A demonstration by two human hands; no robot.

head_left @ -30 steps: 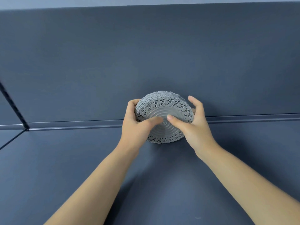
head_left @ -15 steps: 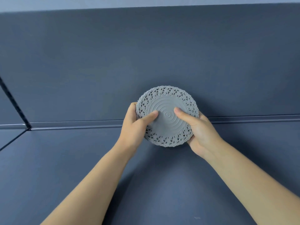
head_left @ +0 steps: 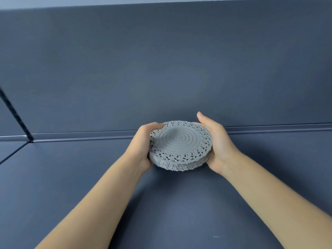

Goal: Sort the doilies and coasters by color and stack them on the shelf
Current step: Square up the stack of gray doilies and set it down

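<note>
a stack of grey doilies [head_left: 179,157] sits between the two hands, low over the dark blue shelf [head_left: 179,212] and near its back panel [head_left: 161,69]; the top one shows a ringed centre and a lace rim. the left hand [head_left: 141,146] curls round the stack's left edge and the right hand [head_left: 218,146] cups its right edge, one digit raised above the rim, so both clasp it from opposite sides. the fingers behind the stack are hidden. whether its underside touches the shelf or hangs just above it cannot be told. the left forearm [head_left: 93,203] and the right forearm [head_left: 269,194] are cut off at the lower edge of view
</note>
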